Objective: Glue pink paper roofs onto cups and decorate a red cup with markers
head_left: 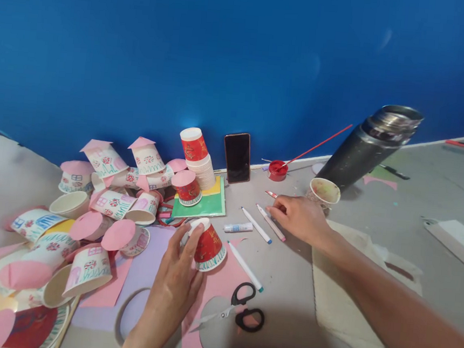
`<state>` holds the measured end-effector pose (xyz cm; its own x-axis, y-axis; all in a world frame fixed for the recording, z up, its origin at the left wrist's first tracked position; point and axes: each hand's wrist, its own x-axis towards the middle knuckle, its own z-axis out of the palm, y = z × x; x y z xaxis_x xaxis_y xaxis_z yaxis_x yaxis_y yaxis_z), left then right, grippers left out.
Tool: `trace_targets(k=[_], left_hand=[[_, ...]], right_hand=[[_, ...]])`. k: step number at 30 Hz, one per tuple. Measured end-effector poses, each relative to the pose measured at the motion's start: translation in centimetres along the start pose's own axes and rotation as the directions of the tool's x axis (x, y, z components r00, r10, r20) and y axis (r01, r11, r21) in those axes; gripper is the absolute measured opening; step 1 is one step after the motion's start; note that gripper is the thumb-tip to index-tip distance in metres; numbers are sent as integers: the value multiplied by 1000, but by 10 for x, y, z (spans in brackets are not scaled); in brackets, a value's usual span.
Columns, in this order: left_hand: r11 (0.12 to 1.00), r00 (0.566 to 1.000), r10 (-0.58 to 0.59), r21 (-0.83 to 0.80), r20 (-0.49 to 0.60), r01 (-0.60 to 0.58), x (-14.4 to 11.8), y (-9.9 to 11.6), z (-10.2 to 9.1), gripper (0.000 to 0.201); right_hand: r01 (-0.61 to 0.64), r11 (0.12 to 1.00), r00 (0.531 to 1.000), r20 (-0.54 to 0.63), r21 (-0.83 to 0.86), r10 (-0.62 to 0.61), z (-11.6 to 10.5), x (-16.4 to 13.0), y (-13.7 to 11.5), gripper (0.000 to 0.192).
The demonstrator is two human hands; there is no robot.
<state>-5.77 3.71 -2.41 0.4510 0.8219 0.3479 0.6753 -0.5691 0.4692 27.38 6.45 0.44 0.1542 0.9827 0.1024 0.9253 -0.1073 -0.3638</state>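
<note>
My left hand is closed round an upside-down red paper cup with green pen strokes along its white rim. Its fingers rest on the cup's near side and white base. On the right, my right hand is curled, with its fingertips at a white marker pen lying on the table. A short red-and-white pen end shows just beyond those fingers; the rest is hidden. Beside it lie a blue-capped marker, a glue stick and a teal-tipped marker.
Decorated paper cups crowd the left. Black-handled scissors lie in front on pink paper, near a tape roll. Behind stand stacked cups, a phone, a red paint pot and a dark flask.
</note>
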Motion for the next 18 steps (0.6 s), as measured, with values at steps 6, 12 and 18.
trace_targets(k=[6,12,18], left_hand=[[1000,1000,-13,-4,-4,13,1,-1,2,92],[1000,999,-28,7,-38,28,2,-6,5,90],[999,998,-40,13,-38,41,2,-9,4,94]], right_hand=[[25,998,998,54,-54,-22,-4,-4,-11,29],[74,997,993,96,12,-75,-1,-9,-11,33],[39,971,990,-142,237,-5,-21,-8,-8,34]])
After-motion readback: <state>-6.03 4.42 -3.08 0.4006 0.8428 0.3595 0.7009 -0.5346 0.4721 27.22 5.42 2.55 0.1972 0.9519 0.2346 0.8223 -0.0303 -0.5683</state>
